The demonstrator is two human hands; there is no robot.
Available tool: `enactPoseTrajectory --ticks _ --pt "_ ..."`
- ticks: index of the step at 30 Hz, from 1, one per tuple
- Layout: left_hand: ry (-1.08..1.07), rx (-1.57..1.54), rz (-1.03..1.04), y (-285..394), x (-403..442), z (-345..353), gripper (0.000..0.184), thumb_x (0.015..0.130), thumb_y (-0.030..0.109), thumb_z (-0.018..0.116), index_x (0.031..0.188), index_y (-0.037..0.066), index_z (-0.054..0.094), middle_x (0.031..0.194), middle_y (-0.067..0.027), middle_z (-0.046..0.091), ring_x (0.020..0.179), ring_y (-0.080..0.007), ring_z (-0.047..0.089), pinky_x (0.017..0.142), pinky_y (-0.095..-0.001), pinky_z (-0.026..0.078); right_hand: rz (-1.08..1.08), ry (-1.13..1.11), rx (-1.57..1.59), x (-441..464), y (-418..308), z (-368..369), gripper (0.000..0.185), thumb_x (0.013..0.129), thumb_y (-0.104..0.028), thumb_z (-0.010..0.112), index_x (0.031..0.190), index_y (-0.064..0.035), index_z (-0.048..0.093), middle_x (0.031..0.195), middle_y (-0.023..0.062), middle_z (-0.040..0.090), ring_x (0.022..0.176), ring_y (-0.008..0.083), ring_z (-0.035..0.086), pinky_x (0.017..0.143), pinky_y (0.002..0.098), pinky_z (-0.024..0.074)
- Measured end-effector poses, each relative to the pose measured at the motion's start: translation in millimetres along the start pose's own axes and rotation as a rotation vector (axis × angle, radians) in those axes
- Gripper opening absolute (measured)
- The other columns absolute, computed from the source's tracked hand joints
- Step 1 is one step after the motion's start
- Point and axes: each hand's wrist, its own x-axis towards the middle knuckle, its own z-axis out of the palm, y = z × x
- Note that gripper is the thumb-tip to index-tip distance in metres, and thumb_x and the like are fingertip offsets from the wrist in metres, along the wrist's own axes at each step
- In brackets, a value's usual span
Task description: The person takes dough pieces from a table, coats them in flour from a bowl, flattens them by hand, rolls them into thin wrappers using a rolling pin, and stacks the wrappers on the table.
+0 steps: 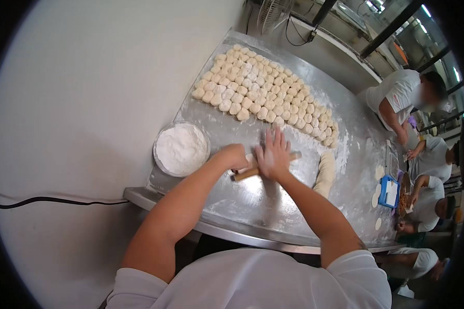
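Note:
My right hand (274,157) lies flat with its fingers stretched out, its palm pressing on a wooden rolling pin (246,175). The pin slants across the steel table, one end sticking out on either side of the hand. Close by on the left, my left hand (234,156) is closed on the edge of a small, pale piece of dough (250,162). That dough lies partly under the pin and is half hidden by both hands. Farther up the table, many small dough balls (263,92) sit in packed rows. A thick dough roll (326,174) rests to the right.
A metal bowl of white flour (182,149) stands left of my hands by the wall. Flour dusts the steel table (232,206). Several co-workers in white shirts (397,95) stand along the right side, near a blue scale (389,191) and flat dough rounds (375,200).

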Motion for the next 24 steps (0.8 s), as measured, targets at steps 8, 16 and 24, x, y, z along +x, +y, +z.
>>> enactPoseTrajectory --ticks 8,16,24 --pt "0.164 -0.137 0.031 -9.1 9.2 6.2 0.045 0.093 0.039 0.078 0.106 -0.004 0.079 0.102 -0.0273 0.078 0.098 -0.0393 0.077 0.087 -0.0463 0.059 0.025 0.191 0.139 -4.8 0.6 9.5 0.064 0.103 -0.039 0.060 0.151 0.0015 0.050 0.162 0.0233 0.046 0.151 0.0416 0.040 0.127 0.0609 0.0227" --pt "-0.193 -0.024 -0.050 5.4 -8.7 -18.3 0.041 0.094 0.034 0.075 0.103 -0.005 0.079 0.100 -0.0239 0.079 0.096 -0.0357 0.077 0.085 -0.0457 0.059 -0.076 -0.084 -0.019 -65.1 23.5 -6.3 0.064 0.106 -0.041 0.054 0.161 -0.0082 0.046 0.171 0.0246 0.032 0.157 0.0472 0.029 0.128 0.0673 0.0131" --pt "0.224 0.011 0.020 -9.8 3.8 1.6 0.041 0.095 0.043 0.075 0.103 0.003 0.081 0.105 -0.0241 0.078 0.101 -0.0408 0.074 0.092 -0.0481 0.058 -0.052 0.255 0.120 50.6 -17.4 13.0 0.067 0.104 -0.039 0.057 0.158 0.0004 0.044 0.170 0.0242 0.033 0.156 0.0444 0.033 0.127 0.0669 0.0163"
